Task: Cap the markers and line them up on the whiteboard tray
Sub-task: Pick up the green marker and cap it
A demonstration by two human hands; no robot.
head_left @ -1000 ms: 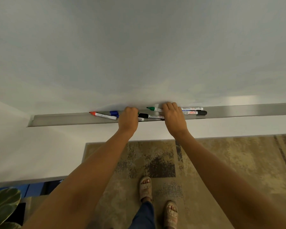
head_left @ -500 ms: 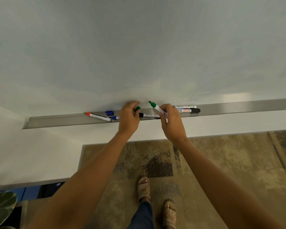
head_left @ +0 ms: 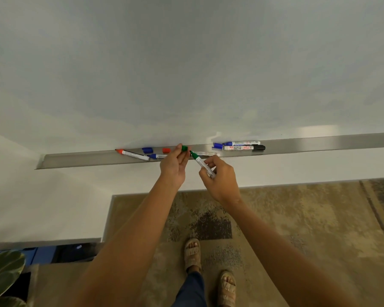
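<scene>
My left hand (head_left: 173, 167) pinches a green cap (head_left: 184, 148) just above the metal whiteboard tray (head_left: 319, 145). My right hand (head_left: 220, 178) grips an uncapped green marker (head_left: 203, 164), its tip pointing up-left at the cap, a short gap apart. On the tray lie an uncapped red marker (head_left: 132, 154), a loose blue cap (head_left: 147, 150), a loose red cap (head_left: 166, 150), an uncapped blue marker (head_left: 156, 156) partly behind my left hand, and another marker (head_left: 205, 154) behind the green one. Farther right lie a blue marker (head_left: 239, 143) with a blue cap (head_left: 217, 146) at its tip and a capped black marker (head_left: 244, 148).
The whiteboard (head_left: 186, 63) fills the upper view. Below are a patterned rug (head_left: 297, 229), my sandalled feet (head_left: 193, 253), and a plant leaf (head_left: 2, 271) at the bottom left. The tray's right stretch holds nothing.
Both hands lifted off the tray and drew back toward me. The left picked up the green cap, the right raised the green marker, and tip and cap have come close together.
</scene>
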